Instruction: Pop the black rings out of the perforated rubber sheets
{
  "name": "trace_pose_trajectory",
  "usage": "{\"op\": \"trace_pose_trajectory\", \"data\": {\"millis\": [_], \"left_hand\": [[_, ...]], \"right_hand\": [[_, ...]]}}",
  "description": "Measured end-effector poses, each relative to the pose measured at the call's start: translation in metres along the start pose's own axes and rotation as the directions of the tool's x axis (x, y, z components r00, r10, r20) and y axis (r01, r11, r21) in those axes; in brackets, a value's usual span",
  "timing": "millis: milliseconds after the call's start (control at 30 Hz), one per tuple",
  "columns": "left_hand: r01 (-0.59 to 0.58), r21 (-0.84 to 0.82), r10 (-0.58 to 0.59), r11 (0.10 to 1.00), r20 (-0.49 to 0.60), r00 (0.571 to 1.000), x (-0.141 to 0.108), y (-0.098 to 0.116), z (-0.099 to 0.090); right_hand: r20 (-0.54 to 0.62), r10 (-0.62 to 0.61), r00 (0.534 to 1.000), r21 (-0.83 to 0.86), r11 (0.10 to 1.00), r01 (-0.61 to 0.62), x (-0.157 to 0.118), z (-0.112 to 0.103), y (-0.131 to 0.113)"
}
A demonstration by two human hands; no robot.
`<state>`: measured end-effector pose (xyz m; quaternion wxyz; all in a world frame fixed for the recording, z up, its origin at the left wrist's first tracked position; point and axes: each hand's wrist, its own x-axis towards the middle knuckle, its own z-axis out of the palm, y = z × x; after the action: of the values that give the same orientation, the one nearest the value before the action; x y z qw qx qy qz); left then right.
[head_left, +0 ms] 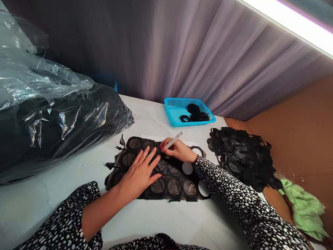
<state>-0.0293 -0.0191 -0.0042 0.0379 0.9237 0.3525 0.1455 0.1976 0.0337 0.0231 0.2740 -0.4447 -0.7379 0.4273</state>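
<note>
A black fabric sheet (189, 188) marked with rows of circles lies flat on the table. My left hand (140, 172) rests palm down on its left half, fingers stretched out and holding nothing. In my right hand (177, 149) is a slim white pen-like tool (173, 140), gripped between thumb and fingers. Its lower end points at the sheet near my left fingertips; the exact tip is hard to make out. White shows through round openings at the sheet's right side, one a white circle (187, 168) beside my right wrist.
Behind the sheet stands a blue plastic basket (168, 111) with black round pieces and rings. A heap of black fabric discs (239, 156) lies at right, near a green cloth (301, 205). A large clear plastic bag (59, 111) of black material fills the left side of the white table (70, 173).
</note>
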Motion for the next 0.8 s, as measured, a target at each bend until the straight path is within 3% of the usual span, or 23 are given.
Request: {"op": "trace_pose_trajectory", "data": {"millis": [433,667,800], "left_hand": [[0.007,-0.005,-0.007,1.000,0.006,1.000,0.000,0.000,0.001],[0.011,-0.038,-0.011,0.999,-0.006,1.000,0.000,0.000,-0.001],[0.010,-0.023,-0.010,1.000,0.001,1.000,-0.001,0.000,0.000]], "right_hand": [[0.028,-0.013,1.000,-0.028,1.000,0.014,0.000,-0.002,0.000],[0.044,-0.189,0.981,-0.166,0.967,0.194,-0.005,-0.001,-0.010],[0.021,-0.107,0.994,-0.108,0.988,0.108,-0.006,-0.001,-0.006]]}}
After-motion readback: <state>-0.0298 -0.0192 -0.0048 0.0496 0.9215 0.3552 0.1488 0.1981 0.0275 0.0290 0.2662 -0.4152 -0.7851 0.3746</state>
